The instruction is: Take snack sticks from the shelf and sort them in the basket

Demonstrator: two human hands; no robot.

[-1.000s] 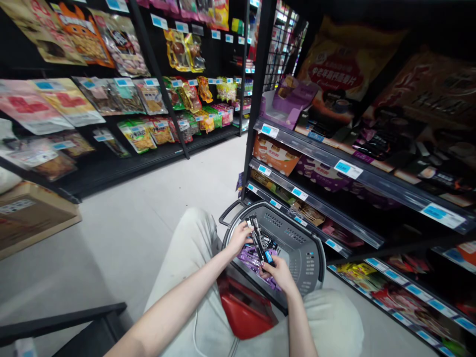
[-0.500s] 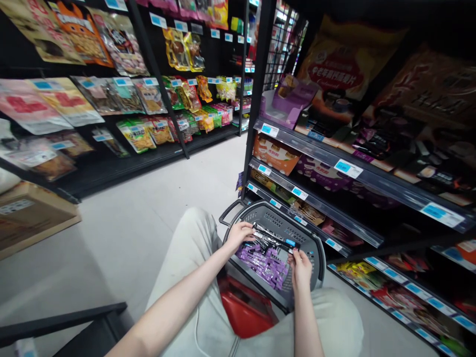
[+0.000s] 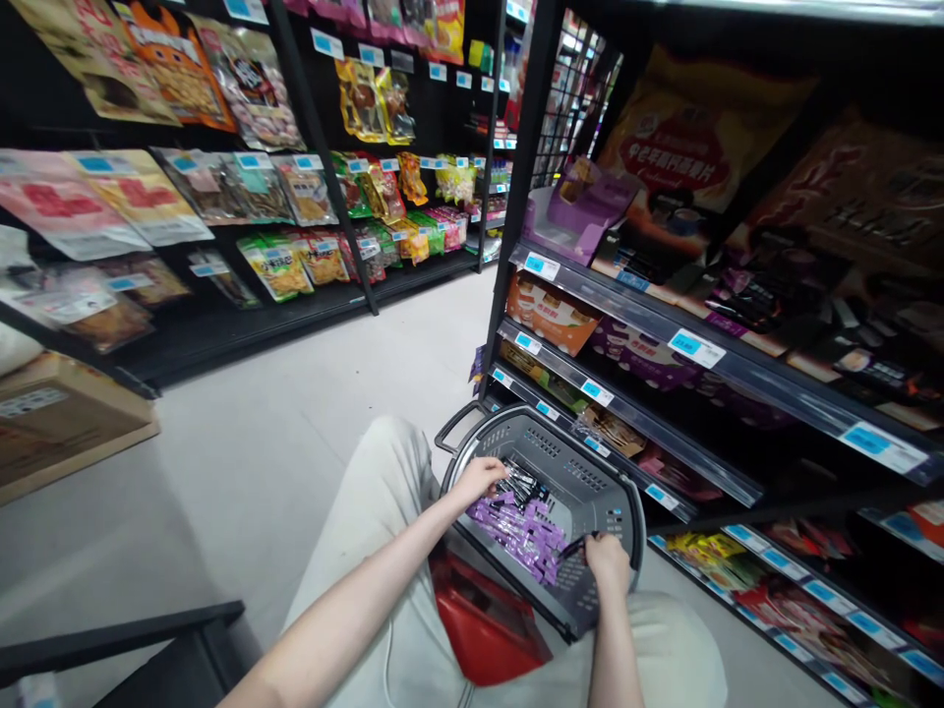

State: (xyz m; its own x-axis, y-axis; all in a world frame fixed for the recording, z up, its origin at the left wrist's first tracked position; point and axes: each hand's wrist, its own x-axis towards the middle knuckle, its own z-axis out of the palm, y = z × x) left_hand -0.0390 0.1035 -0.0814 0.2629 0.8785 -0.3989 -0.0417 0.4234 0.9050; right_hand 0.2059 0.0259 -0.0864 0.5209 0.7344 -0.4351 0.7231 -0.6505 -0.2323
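Note:
A grey shopping basket (image 3: 542, 423) with a perforated wall stands between my knees. Purple stick sachets (image 3: 527, 536) lie heaped inside it, with black stick sachets (image 3: 525, 484) behind them. My left hand (image 3: 481, 479) reaches over the basket's left side, fingers pinched by the black sachets; what lies between the fingertips is too small to make out. At the right side of the basket, my right hand (image 3: 609, 564) is closed around a dark, narrow packet (image 3: 573, 547), which points left over the purple heap. Its fingers are partly hidden from view.
A shelf unit (image 3: 626, 295) with boxed and bagged goods rises close on the right. Across the floor (image 3: 346, 379), snack bags hang on a black rack (image 3: 243, 324). A cardboard box (image 3: 74, 423) sits at left, and a red object (image 3: 479, 619) is under the basket.
A long black packet stretched between both hands is no longer seen that way. My right hand has moved lower and right with a dark packet; my left hand has dropped slightly.

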